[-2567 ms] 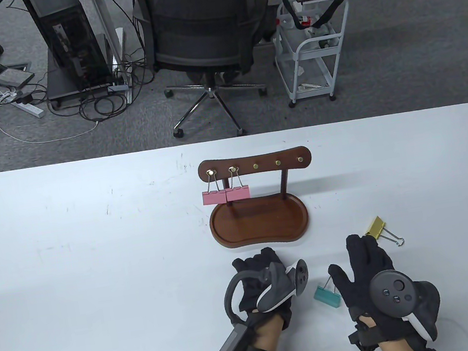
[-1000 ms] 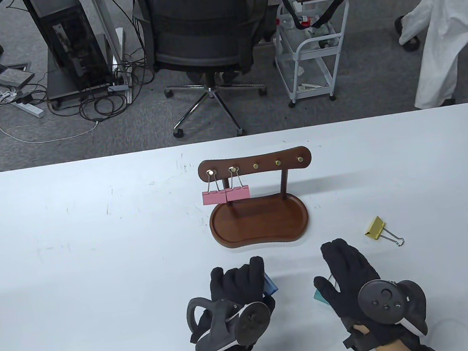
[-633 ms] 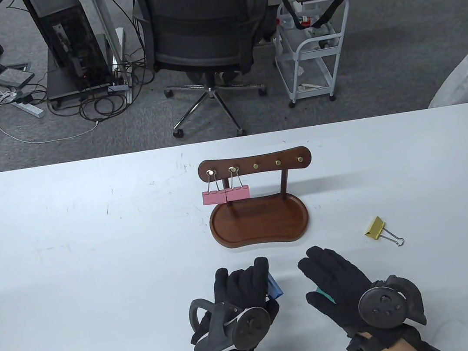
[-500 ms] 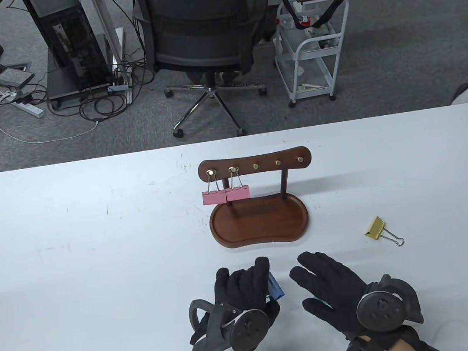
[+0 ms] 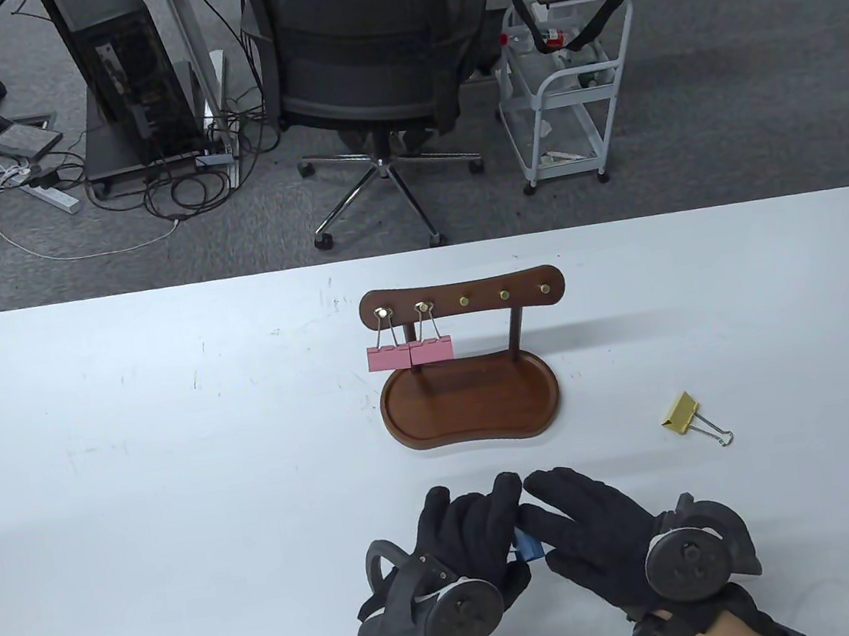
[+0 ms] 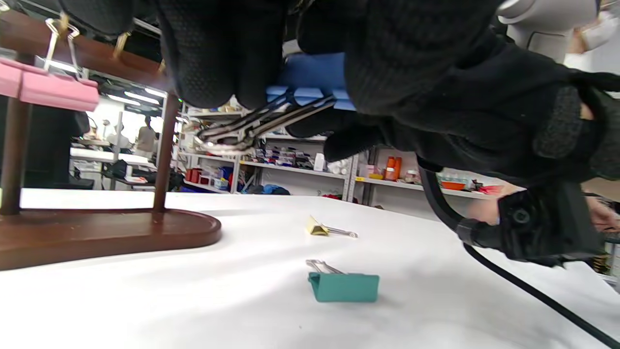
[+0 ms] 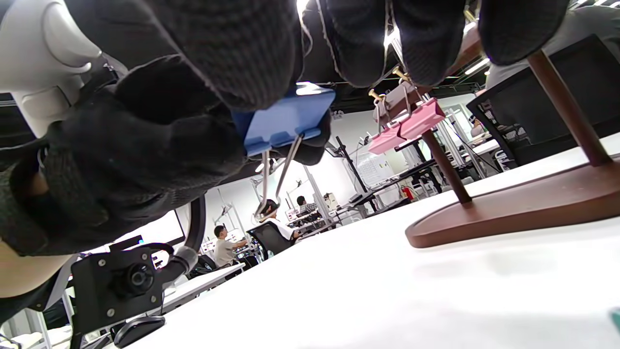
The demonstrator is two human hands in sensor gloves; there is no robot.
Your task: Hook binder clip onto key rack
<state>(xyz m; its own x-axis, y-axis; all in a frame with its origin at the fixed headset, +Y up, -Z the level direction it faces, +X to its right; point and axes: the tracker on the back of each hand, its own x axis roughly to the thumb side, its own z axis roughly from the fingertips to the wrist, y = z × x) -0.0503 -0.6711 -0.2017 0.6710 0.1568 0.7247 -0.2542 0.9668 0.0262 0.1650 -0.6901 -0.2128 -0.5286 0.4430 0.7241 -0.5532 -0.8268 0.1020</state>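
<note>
The table [image 5: 173, 451] carries the key rack [image 5: 462, 300], taken here as the landmark; it stands mid-table on a wooden tray base [image 5: 472, 406]. Two pink clips [image 5: 409, 354] hang touching each other from its two leftmost hooks. The three hooks [image 5: 503, 295] to their right are bare.

In front of the rack's base, both hands meet above the table. The left hand [image 5: 465, 539] grips the blue binder clip [image 5: 528, 544] by its body, wire handles [image 6: 247, 128] trailing free below the fingers. The right hand [image 5: 595, 527] has fingers laid on the same clip; whether it pinches or merely touches cannot be told.

A teal clip [image 6: 344, 286] lies on the table under the hands, in front of the rack. A yellow clip [image 5: 682, 412] lies to the rack's front right, well apart.

Handling, as a judgement: the blue binder clip is light and rigid, with smooth painted steel and loose, swinging handles. Hold the body firmly and present one handle loop to a hook.

Clearance: open table lies between hands and rack. The nearest bare hook sits just beside the pink clips, so approach from the right side.
</note>
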